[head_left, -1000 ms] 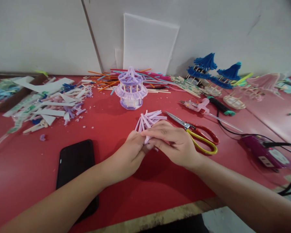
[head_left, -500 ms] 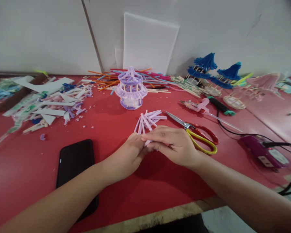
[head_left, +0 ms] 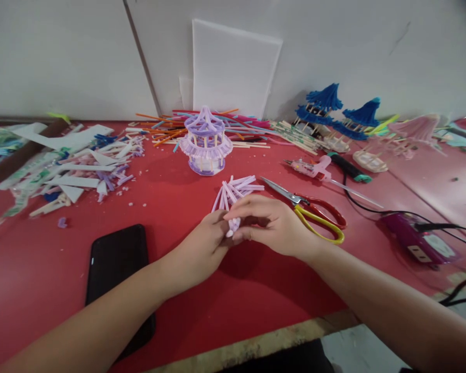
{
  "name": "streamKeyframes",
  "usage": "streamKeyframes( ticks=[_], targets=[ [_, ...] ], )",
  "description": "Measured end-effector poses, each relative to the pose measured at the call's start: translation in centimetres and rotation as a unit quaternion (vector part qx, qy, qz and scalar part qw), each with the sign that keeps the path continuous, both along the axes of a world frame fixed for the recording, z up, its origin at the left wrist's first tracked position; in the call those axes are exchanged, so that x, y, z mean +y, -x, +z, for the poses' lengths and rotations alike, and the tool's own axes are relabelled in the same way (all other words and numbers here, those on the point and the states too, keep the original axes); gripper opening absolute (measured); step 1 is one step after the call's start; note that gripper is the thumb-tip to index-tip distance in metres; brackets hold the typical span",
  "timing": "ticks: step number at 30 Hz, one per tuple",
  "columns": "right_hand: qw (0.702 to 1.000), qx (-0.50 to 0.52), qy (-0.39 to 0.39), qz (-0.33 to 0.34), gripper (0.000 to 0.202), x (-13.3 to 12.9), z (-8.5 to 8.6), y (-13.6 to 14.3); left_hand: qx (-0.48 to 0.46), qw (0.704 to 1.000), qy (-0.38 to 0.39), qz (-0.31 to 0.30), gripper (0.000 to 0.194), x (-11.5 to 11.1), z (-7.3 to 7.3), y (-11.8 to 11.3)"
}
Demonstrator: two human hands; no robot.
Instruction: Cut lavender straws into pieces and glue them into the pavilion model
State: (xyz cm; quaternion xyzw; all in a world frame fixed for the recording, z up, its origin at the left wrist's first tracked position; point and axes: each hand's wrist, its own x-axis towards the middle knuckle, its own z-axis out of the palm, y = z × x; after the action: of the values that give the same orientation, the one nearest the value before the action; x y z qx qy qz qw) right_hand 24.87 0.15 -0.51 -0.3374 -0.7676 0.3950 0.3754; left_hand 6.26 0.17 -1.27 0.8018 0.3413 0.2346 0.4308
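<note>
My left hand (head_left: pixel 207 243) is closed round a small bundle of pale lilac sticks (head_left: pixel 233 226), whose ends poke out between the two hands. Thumb and fingers of my right hand (head_left: pixel 272 225) curl about the same ends from the right, closed on them. Just beyond the hands lies a loose pile of lilac sticks (head_left: pixel 236 189) on the red table (head_left: pixel 171 191). Behind it stands a purple and white two-tiered pavilion model (head_left: pixel 205 142). Scissors (head_left: pixel 295 198) with one red and one yellow handle lie open right of the pile.
Left are a black phone (head_left: pixel 118 264) and a heap of scraps (head_left: pixel 85 171). At right lie a pink glue gun (head_left: pixel 314 167), a purple power strip (head_left: pixel 419 241) with cables, and blue pavilion models (head_left: pixel 324 106). Coloured sticks (head_left: pixel 171 124) lie by the wall.
My right hand's fingers have spread a little away from the bundle, so its lilac ends show more. The whole view has shifted slightly.
</note>
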Motion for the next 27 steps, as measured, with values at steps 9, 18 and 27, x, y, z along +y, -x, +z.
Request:
streamKeyframes(
  ticks=[9, 18, 27],
  targets=[
    [0.99, -0.035, -0.099, 0.098, 0.02, -0.1, 0.6, -0.1, 0.011, 0.999, -0.022, -0.021, 0.016, -0.8, 0.2, 0.3],
    [0.957, 0.17, 0.208, -0.111, 0.028, -0.1, 0.9, 0.4, -0.132, 0.975, 0.172, 0.046, 0.025, -0.5, 1.2, -0.1],
    [0.857, 0.28, 0.424, -0.088, 0.029, 0.4, 0.1, 0.9, -0.223, 0.829, 0.51, 0.05, 0.026, 0.2, 1.8, 0.2]
  ],
)
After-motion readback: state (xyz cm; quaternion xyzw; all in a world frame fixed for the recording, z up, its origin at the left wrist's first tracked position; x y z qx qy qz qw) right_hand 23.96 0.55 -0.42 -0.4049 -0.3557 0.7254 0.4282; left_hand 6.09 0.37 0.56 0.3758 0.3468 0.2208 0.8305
